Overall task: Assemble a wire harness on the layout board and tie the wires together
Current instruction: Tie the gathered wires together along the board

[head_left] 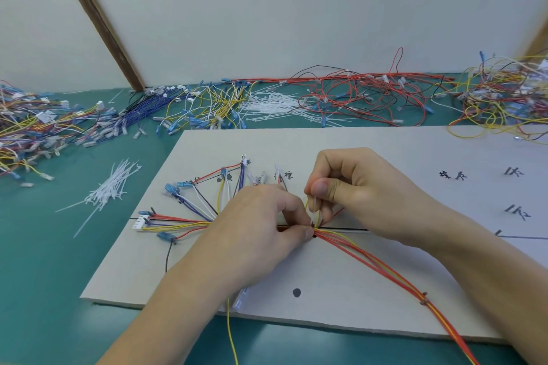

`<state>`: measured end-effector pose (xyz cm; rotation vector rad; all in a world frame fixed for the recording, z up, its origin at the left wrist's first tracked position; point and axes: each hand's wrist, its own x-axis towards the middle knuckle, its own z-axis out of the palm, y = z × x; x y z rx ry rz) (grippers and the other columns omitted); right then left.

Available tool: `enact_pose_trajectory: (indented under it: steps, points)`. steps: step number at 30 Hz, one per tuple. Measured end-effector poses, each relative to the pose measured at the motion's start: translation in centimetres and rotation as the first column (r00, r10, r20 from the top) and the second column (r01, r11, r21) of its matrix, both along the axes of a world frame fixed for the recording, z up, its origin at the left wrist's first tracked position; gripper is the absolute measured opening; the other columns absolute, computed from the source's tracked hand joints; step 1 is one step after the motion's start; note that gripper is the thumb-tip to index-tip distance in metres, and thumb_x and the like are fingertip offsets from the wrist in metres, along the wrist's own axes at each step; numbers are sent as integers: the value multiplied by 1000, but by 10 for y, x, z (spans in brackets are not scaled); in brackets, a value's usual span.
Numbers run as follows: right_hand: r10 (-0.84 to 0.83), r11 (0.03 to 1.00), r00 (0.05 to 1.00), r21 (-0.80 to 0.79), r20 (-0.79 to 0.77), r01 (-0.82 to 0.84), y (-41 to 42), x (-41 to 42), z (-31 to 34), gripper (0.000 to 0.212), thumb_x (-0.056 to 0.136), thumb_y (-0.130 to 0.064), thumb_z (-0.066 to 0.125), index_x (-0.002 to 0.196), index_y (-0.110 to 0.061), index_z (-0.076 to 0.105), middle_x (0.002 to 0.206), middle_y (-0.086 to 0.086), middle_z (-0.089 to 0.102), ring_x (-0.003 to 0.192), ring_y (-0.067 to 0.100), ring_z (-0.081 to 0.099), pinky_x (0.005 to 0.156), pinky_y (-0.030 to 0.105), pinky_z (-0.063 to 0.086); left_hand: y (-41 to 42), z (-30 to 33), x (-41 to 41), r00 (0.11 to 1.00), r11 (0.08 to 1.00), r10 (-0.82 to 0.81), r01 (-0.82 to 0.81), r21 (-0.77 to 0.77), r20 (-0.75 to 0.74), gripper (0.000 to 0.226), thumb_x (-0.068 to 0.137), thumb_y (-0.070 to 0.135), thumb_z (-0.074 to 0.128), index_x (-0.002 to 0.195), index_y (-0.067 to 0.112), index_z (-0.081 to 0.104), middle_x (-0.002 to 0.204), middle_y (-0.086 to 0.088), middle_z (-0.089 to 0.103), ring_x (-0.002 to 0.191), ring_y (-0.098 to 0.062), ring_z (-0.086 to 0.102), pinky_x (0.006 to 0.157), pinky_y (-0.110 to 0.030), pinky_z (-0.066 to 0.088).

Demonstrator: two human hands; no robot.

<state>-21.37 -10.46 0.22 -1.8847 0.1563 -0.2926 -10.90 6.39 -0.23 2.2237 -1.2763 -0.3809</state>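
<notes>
Head view: green tabletop (44,261) against a pale wall, strewn along the far edge with loose wire piles (341,95) in red, yellow, blue and white, plus a heap of white cable ties (109,190) left of the board. Pale grey layout board (341,281) lying flat near the front edge, marked with black lines, handwritten characters and one black dot (296,292).

Wire harness (189,221) spread on the board: coloured wires fanning out to the left toward a white connector (143,222) and blue terminals, gathering at one point near the board's middle, then running as a red-and-yellow bundle (382,265) toward the lower right, off the board's front edge.

Left hand (261,228) resting knuckles-up on the harness, fingers curled, thumb and forefinger pinching the wires right at the gathering point. Right hand (353,187) just above and beside it, fingers curled inward, thumb and forefinger pinching a thin pale strand that rises from the same point; cannot tell whether a tie or a wire. Hands nearly touching at the fingertips. Single yellow wire (231,335) trailing from under the left wrist past the board's front edge.
</notes>
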Motion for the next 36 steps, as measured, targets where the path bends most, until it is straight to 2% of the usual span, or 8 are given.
enact_pose_trajectory:
  steps: [6, 18, 22, 24, 27, 31, 33, 36]
  points:
    - [-17, 999, 1000, 40, 21, 17, 1, 0, -2, 30, 100, 4, 58, 75, -14, 62, 74, 22, 70, 59, 23, 63, 64, 39, 57, -2, 0, 0, 1000, 1000, 14, -14, 11, -5, 9, 86, 40, 77, 78, 38, 72, 87, 15, 64, 68, 3, 52, 61, -23, 35]
    - [-11, 995, 1000, 99, 18, 9, 1, 1, -3, 42, 100, 7, 57, 70, -22, 64, 72, 17, 70, 59, 23, 60, 60, 32, 55, -2, -1, -1, 998, 1000, 0, -2, 29, 67, 12, 87, 42, 75, 76, 42, 69, 88, 16, 63, 66, 3, 51, 60, -19, 34]
    - [-1, 996, 1000, 92, 14, -1, -2, 1, -2, 31, 100, 7, 58, 77, -13, 64, 72, 13, 70, 59, 22, 59, 61, 34, 55, -2, -2, -3, 995, 1000, 6, -8, 16, 104, 9, 87, 42, 75, 79, 42, 71, 84, 16, 63, 68, 5, 52, 60, -17, 34]
    - [-13, 997, 999, 83, 41, 10, -3, 1, -2, 22, 98, 3, 63, 79, -7, 66, 71, 11, 70, 58, 23, 61, 63, 39, 54, 0, -6, -8, 989, 1000, 14, -11, -22, 149, 6, 89, 40, 73, 83, 37, 73, 86, 15, 59, 70, 3, 50, 66, -23, 36]
    - [7, 995, 997, 102, 71, -14, -4, 0, -3, 17, 91, -15, 71, 84, 0, 68, 75, 16, 72, 61, 25, 64, 63, 36, 56, 1, -14, -14, 978, 995, 46, -27, -96, 203, 7, 92, 36, 71, 90, 32, 77, 88, 13, 56, 75, -4, 49, 76, -30, 43]
    - [39, 994, 998, 104, 46, -44, -7, -2, -1, 26, 87, -25, 72, 92, 1, 72, 81, 17, 74, 65, 24, 67, 66, 33, 59, 4, -12, -14, 989, 989, 66, -47, -143, 133, 9, 90, 34, 74, 90, 29, 81, 77, 17, 59, 72, 5, 54, 68, -11, 38]
    - [50, 993, 998, 109, 24, -52, -8, -3, -2, 27, 86, -25, 73, 97, 0, 74, 83, 18, 75, 67, 25, 68, 67, 35, 60, 3, -10, -15, 991, 983, 84, -65, -173, 106, 8, 89, 31, 75, 88, 26, 81, 75, 15, 65, 67, 10, 55, 65, -7, 39]
    - [60, 995, 998, 80, -16, -58, -6, -4, -2, 21, 84, -23, 76, 91, -4, 77, 81, 19, 75, 67, 25, 70, 62, 34, 61, 4, -9, -18, 991, 982, 98, -81, -171, 94, 8, 89, 27, 74, 86, 23, 80, 79, 11, 73, 66, 1, 59, 72, -21, 49]
